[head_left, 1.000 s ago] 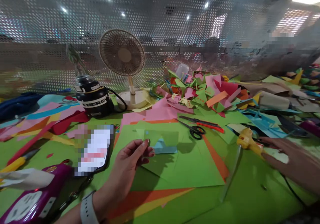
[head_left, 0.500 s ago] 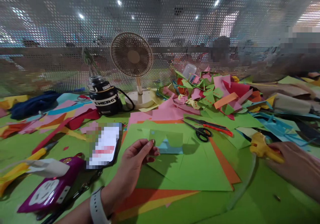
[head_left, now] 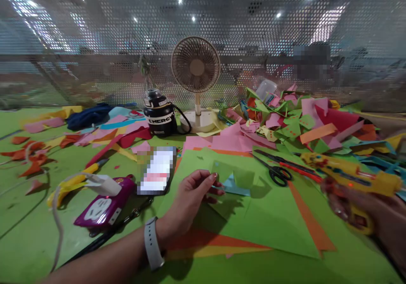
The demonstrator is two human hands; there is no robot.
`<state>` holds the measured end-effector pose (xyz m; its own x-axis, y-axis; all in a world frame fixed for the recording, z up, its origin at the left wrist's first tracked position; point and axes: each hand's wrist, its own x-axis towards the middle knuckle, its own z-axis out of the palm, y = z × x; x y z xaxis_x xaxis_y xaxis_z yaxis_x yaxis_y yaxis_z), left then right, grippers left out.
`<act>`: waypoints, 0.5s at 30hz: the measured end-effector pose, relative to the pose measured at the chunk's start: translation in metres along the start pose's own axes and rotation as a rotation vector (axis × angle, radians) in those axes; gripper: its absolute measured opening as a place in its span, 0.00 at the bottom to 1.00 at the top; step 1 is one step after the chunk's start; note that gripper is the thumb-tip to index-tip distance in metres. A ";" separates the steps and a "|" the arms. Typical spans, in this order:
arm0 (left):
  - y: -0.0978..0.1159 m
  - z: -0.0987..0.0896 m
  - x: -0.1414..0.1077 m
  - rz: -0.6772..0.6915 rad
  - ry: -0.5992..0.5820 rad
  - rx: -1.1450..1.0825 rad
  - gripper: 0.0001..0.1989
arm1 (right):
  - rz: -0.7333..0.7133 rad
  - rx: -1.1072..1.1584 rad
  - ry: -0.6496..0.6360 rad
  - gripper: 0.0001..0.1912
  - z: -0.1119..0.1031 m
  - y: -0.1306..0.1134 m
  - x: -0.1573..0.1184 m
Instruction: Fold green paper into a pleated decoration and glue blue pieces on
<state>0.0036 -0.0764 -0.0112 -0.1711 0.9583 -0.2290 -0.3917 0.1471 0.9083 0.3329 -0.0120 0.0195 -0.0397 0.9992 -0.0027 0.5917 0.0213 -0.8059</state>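
Observation:
My left hand [head_left: 193, 195], with a pale watch strap [head_left: 153, 244] on the wrist, pinches a small green paper piece [head_left: 244, 177] by its left side. The piece is held over a stack of coloured sheets with a green sheet [head_left: 272, 229] on top. A light blue paper piece [head_left: 236, 186] shows beside and behind it. On the right, my right hand [head_left: 358, 208] is wrapped round the grip of a yellow hot glue gun [head_left: 355, 172]. Its nozzle points left, toward the scissors, and the hand is slightly blurred.
Black scissors [head_left: 277, 175] and a red-and-black cutter [head_left: 300, 170] lie right of centre. A phone [head_left: 158, 169], purple power strip [head_left: 106, 208] with a white plug [head_left: 106, 184], and yellow-handled tool [head_left: 71, 186] are left. Behind stand a bottle [head_left: 158, 117], fan [head_left: 196, 68] and paper scraps [head_left: 285, 119].
My right hand has lifted the glue gun and turned it so it lies sideways with the nozzle leftward. My left hand still pinches the green piece. The view has swung left.

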 end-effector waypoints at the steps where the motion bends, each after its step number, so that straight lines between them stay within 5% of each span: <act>1: 0.000 0.000 0.000 0.005 0.000 0.007 0.19 | 0.023 0.146 -0.073 0.23 0.013 -0.016 -0.001; 4: 0.001 0.000 0.000 0.018 -0.006 0.030 0.19 | 0.079 0.343 -0.220 0.26 0.054 -0.054 -0.008; 8: 0.001 0.000 0.002 0.009 -0.018 0.043 0.20 | 0.041 0.344 -0.458 0.25 0.092 -0.074 -0.018; 15: 0.001 0.000 0.001 0.002 -0.061 -0.004 0.19 | -0.075 0.258 -0.538 0.26 0.106 -0.066 -0.020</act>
<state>0.0027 -0.0751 -0.0103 -0.1162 0.9719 -0.2048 -0.3947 0.1440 0.9075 0.2087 -0.0369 0.0102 -0.5157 0.8364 -0.1858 0.3593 0.0143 -0.9331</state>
